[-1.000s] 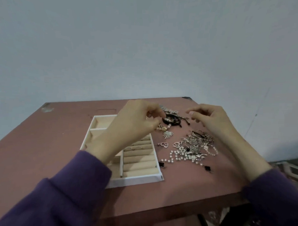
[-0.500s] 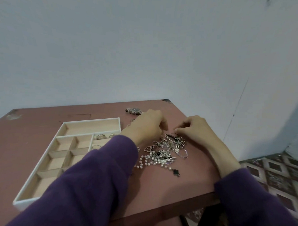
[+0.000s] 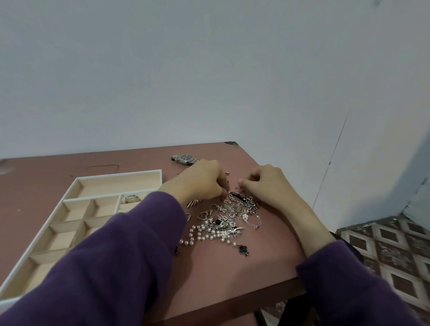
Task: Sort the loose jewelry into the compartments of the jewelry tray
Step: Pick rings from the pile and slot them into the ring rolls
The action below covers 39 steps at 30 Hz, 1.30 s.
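Observation:
A tangled pile of loose jewelry (image 3: 228,218), silver chains, heart charms and a pearl strand with a black clover pendant (image 3: 243,249), lies on the reddish-brown table (image 3: 229,273). The white jewelry tray (image 3: 74,184) with beige compartments sits to its left; a ring (image 3: 132,198) rests in one compartment. My left hand (image 3: 200,183) and my right hand (image 3: 266,186) meet at the far edge of the pile, fingers pinched on a chain with a ring end. What exactly each fingertip holds is hidden.
A silver wristwatch (image 3: 185,159) lies on the table beyond my left hand. The table's right edge (image 3: 276,187) drops off close to my right hand, above a patterned tile floor (image 3: 388,254). A pale wall stands behind the table.
The view swung right and the tray now sits far left. Both hands dropped from above the pile to its far edge and closed together on a chain.

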{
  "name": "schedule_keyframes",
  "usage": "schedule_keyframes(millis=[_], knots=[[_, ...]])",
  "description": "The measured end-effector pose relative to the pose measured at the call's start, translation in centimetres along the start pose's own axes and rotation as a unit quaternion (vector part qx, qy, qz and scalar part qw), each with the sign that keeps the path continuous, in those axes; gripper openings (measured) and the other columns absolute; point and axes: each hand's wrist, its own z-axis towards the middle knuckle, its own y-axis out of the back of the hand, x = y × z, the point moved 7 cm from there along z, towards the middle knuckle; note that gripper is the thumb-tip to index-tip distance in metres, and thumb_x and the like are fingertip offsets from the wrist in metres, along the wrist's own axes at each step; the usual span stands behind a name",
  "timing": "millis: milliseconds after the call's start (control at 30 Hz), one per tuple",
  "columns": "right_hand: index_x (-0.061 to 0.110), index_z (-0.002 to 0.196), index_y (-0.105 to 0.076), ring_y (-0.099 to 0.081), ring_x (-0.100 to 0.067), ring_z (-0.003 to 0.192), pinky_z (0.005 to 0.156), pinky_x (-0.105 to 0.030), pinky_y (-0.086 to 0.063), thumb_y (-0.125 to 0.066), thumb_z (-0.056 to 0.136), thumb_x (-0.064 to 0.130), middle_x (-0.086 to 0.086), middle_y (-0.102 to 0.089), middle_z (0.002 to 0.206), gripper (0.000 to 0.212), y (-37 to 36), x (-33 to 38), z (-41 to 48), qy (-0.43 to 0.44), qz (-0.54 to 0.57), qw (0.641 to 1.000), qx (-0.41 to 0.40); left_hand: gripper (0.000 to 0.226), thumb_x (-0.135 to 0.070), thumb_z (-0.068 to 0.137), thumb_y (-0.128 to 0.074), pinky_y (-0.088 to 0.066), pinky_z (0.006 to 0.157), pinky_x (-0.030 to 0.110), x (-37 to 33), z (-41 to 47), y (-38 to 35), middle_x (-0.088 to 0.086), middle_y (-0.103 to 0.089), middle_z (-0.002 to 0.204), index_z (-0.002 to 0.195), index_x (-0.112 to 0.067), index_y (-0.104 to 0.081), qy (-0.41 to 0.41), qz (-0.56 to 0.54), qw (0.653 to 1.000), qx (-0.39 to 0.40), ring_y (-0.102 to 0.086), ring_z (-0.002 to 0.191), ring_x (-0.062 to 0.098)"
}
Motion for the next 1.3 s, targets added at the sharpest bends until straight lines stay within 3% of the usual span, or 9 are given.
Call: schedule_keyframes(millis=[167, 367, 433, 533, 833, 1033, 1133, 1233, 1300], knots=[[0.016, 0.070, -0.070, -0.052, -0.003, 0.060, 0.047, -0.007, -0.037, -0.073, 0.074, 0.022, 0.005, -0.061, 0.065, 0.008, 0.3, -0.3, -0.4, -0.008, 0.022, 0.999, 0.023, 0.017, -0.017, 0.076, -0.072, -0.041, 0.071, 0.020, 0.0, 0.0, 0.0, 0.002, -0.072, 0.091, 0.093, -0.017, -0.073, -0.010, -0.010, 1.000, 0.004, -0.058, 0.079, 0.011], [-0.002, 0.074, -0.064, -0.050, -0.016, 0.064, 0.055, -0.025, -0.038, -0.065, 0.077, 0.024, -0.011, -0.062, 0.070, 0.026, 0.3, -0.7, -0.2, -0.023, 0.006, 1.000, 0.002, 0.012, -0.011, 0.077, -0.071, -0.039, 0.058, 0.016, -0.2, 0.3, -0.2, -0.003, -0.066, 0.076, 0.087, -0.015, -0.071, -0.014, -0.022, 0.999, 0.029, -0.054, 0.065, 0.004], [0.004, 0.075, -0.065, -0.054, -0.015, 0.067, 0.055, -0.019, -0.040, -0.066, 0.077, 0.022, -0.006, -0.064, 0.070, 0.018, 0.2, -0.5, -0.3, -0.011, 0.020, 1.000, 0.002, 0.012, -0.007, 0.079, -0.067, -0.037, 0.054, 0.013, -0.3, 0.4, -0.4, -0.008, -0.062, 0.069, 0.083, -0.019, -0.067, -0.007, -0.026, 0.998, 0.061, -0.052, 0.060, -0.001], [0.018, 0.081, -0.069, -0.057, -0.006, 0.066, 0.051, -0.006, -0.039, -0.071, 0.074, 0.019, 0.007, -0.063, 0.070, 0.007, -0.1, -0.1, -0.5, 0.006, 0.040, 0.999, 0.033, 0.023, 0.001, 0.083, -0.054, -0.044, 0.059, 0.018, -0.6, 0.5, -0.6, -0.004, -0.065, 0.077, 0.089, -0.019, -0.064, -0.002, -0.035, 0.995, 0.091, -0.058, 0.068, 0.008], [0.019, 0.076, -0.071, -0.054, -0.002, 0.062, 0.056, -0.017, -0.038, -0.076, 0.072, 0.022, 0.005, -0.064, 0.068, 0.007, -0.9, -0.1, -0.1, 0.016, 0.027, 0.998, 0.063, 0.017, -0.008, 0.079, -0.065, -0.044, 0.057, 0.017, -0.5, 0.5, -0.7, -0.002, -0.068, 0.081, 0.094, -0.017, -0.067, -0.002, -0.036, 0.995, 0.096, -0.058, 0.063, 0.004], [0.019, 0.070, -0.070, -0.057, -0.007, 0.069, 0.061, -0.018, -0.041, -0.075, 0.074, 0.023, -0.001, -0.069, 0.076, 0.007, -1.1, -0.2, 0.0, -0.002, 0.020, 0.997, 0.069, 0.012, -0.014, 0.079, -0.068, -0.048, 0.073, 0.027, -0.2, 0.8, -1.1, -0.005, -0.062, 0.077, 0.090, -0.019, -0.065, 0.001, -0.023, 0.994, 0.109, -0.058, 0.075, 0.013], [0.017, 0.082, -0.069, -0.058, -0.012, 0.080, 0.070, -0.026, -0.043, -0.074, 0.075, 0.023, -0.002, -0.069, 0.087, 0.010, -1.2, -0.2, 0.0, -0.002, 0.024, 0.998, 0.065, 0.010, -0.016, 0.079, -0.069, -0.046, 0.078, 0.029, -0.2, 0.8, -1.0, -0.001, -0.062, 0.082, 0.085, -0.019, -0.062, 0.001, -0.017, 0.994, 0.103, -0.056, 0.078, 0.015], [0.018, 0.095, -0.062, -0.053, -0.013, 0.086, 0.072, -0.025, -0.038, -0.073, 0.075, 0.025, 0.002, -0.058, 0.090, 0.024, -1.0, -0.3, 0.0, 0.001, 0.010, 0.998, 0.054, 0.016, -0.013, 0.076, -0.072, -0.046, 0.073, 0.026, -0.4, 0.6, -0.6, -0.003, -0.061, 0.077, 0.079, -0.019, -0.058, 0.001, -0.037, 0.996, 0.079, -0.055, 0.072, 0.012], [0.016, 0.092, -0.067, -0.055, -0.012, 0.084, 0.071, -0.024, -0.041, -0.073, 0.076, 0.024, 0.001, -0.061, 0.087, 0.019, -1.0, -0.2, -0.1, 0.005, 0.012, 0.998, 0.060, 0.020, -0.010, 0.074, -0.074, -0.044, 0.058, 0.018, -0.4, 0.4, -0.3, -0.008, -0.058, 0.067, 0.078, -0.019, -0.057, -0.001, -0.049, 0.997, 0.054, -0.053, 0.059, 0.004]])
